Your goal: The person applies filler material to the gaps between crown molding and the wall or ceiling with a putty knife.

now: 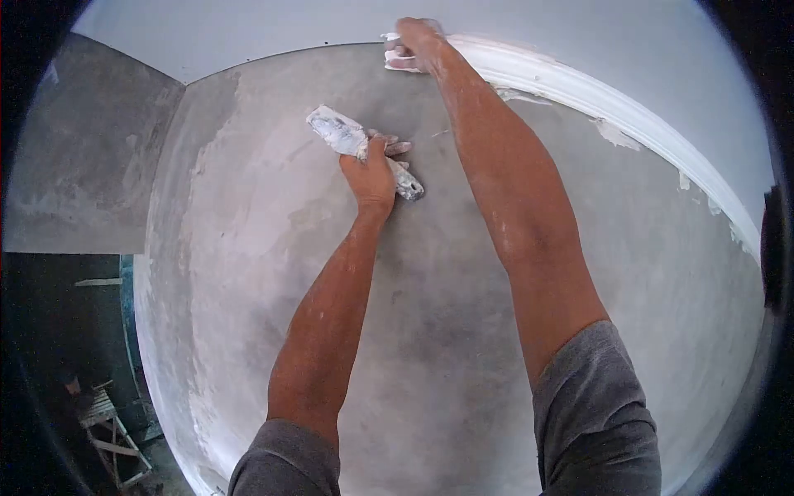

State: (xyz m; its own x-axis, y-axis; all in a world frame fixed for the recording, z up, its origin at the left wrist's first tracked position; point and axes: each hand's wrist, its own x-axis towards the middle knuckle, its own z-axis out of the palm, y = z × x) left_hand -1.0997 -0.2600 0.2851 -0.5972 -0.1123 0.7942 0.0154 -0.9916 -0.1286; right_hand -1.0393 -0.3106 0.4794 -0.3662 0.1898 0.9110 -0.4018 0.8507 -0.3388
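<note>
My left hand [373,168] is wrapped around a putty knife [337,132]. White paste coats its blade, which points up and left, and smears mark the handle below my fingers. Higher up, my right hand [420,45] is at the left end of a white cornice moulding [538,73], where wall and ceiling meet. Its fingers are curled, with white paste on and around them; blur and the hand itself hide what they grip, if anything. Irregular paste patches [616,134] show along the moulding's lower edge.
A grey plastered wall [447,331] fills most of the view, under a pale ceiling [273,25]. To the left, the wall meets another wall section [83,149] above a dark opening. A wooden stand [116,442] is down at the lower left.
</note>
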